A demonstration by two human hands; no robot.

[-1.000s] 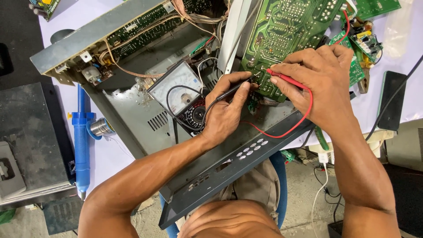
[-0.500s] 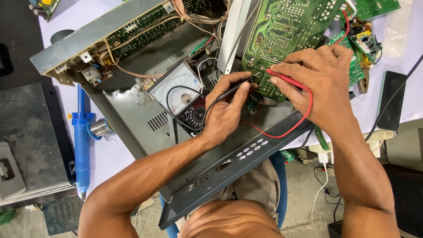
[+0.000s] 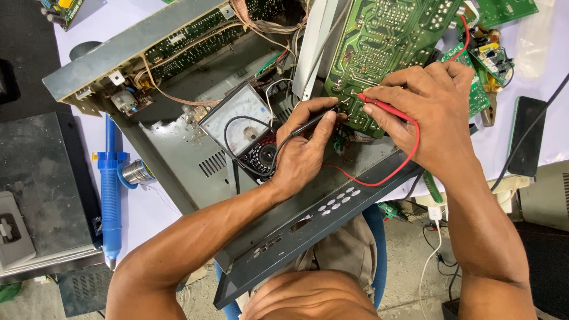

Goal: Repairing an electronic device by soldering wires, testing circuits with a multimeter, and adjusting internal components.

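The green circuit board (image 3: 385,47) is standing tilted up out of the opened grey metal chassis (image 3: 178,148), at the far middle of the tabletop (image 3: 148,213), with its solder side facing the person. The right hand (image 3: 432,112) is closing its grip on the red probe (image 3: 382,106), pinching it between thumb and fingers, and the probe's tip is resting on the lower edge of the board. The left hand (image 3: 305,151) is holding the black probe (image 3: 311,123) in a like pinch, its tip pointing at the same lower edge, just beside the red one. A red lead (image 3: 409,148) is looping from the red probe under the right hand toward the analogue multimeter (image 3: 240,121), which is lying inside the chassis just left of the left hand; a black lead (image 3: 228,142) is curling across its face. The detached dark front panel (image 3: 308,225) is lying along the near edge, under both forearms. A blue desoldering pump (image 3: 109,189) and a solder reel (image 3: 136,173) are lying to the left of the chassis. More green boards (image 3: 492,56) and a dark phone (image 3: 526,136) are lying at the right.
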